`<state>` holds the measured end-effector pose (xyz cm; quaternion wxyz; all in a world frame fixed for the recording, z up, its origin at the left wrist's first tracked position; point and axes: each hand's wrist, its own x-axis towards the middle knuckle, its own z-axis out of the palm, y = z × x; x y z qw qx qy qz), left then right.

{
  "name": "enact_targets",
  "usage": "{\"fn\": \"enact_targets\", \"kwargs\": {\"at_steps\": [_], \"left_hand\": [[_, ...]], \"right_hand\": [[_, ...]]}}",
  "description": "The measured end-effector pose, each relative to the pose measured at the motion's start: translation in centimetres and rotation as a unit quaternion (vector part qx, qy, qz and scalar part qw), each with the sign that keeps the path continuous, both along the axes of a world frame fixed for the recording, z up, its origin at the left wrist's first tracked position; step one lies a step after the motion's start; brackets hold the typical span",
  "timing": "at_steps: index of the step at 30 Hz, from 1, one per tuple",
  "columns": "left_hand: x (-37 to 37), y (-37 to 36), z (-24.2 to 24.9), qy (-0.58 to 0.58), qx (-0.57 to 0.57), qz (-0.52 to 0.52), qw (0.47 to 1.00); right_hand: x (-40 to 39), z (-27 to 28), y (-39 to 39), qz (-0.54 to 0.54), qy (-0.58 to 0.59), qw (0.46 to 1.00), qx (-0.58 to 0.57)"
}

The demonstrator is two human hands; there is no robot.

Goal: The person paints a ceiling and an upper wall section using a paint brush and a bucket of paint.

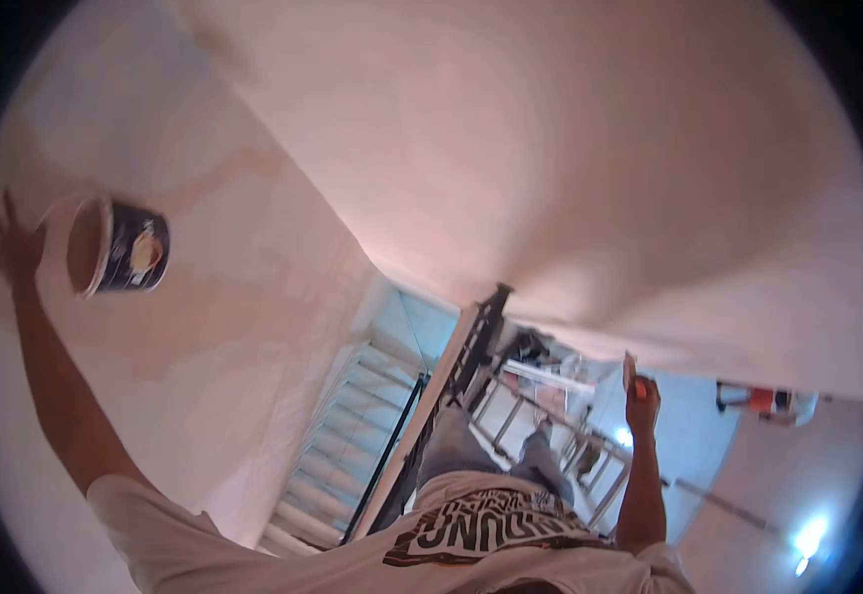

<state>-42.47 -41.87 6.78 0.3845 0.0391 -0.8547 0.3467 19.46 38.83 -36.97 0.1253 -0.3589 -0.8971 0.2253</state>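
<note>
My left hand (17,243) is raised at the far left, its fingers spread against the wall (203,327). Right beside it hangs a dark bucket (136,247) with a printed label, tilted in the view; its thin handle reaches to my left hand near the thumb and wrist. How the handle is hooked there is too small to tell. On the right, my right hand (642,401) is closed round a small tool (630,371) with a reddish handle and a flat, pale tip pointing up toward the wall surface.
Below are stairs (337,436), a dark railing (476,346) beside my legs (456,445), and a metal ladder (510,416). A person in red (763,399) is farther down at the right, near a bright lamp (810,537).
</note>
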Motion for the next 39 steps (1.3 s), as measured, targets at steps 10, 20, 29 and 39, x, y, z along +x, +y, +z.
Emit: {"fn": "enact_targets", "kwargs": {"at_steps": [10,20,29,39], "left_hand": [[6.9,6.6,-11.0,-0.062,0.447,-0.116,0.885],[23.6,18.2,-30.0,-0.356,0.538,-0.105,0.757],[39.1,25.0,-38.6,-0.262,0.622,-0.139,0.725],[42.0,31.1,-32.1,-0.036,0.964,-0.123,0.232]], "right_hand": [[-5.1,-4.8,0.3,0.042,0.114,0.972,-0.199],[-14.2,-0.7,-13.6,0.035,0.134,0.816,-0.562],[-21.9,11.2,-21.4,0.13,0.147,0.746,-0.637],[-23.7,15.1,-24.9,0.22,0.151,0.739,-0.619]]}}
